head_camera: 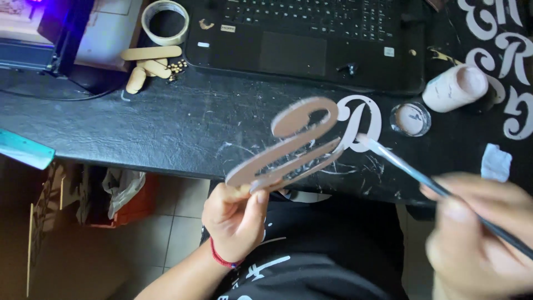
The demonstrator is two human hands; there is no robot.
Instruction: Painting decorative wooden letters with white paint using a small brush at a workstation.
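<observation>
Meanwhile left hand [236, 219] grips cutout letter [288, 147]

The scene is dim and flatly lit, with soft light falling from above onto the black, paint-scratched surface [166, 128], which gives back only a dull sheen. A violet glow burns at the top left corner. The area under the surface at left sinks into warm brown shadow. The right hand [480, 239] and its thin paintbrush [438, 189] smear with motion blur; the left hand [236, 219] and the pale cut-out wooden letter [288, 150] are softer than the white letters at right, which look mildly overexposed.
</observation>
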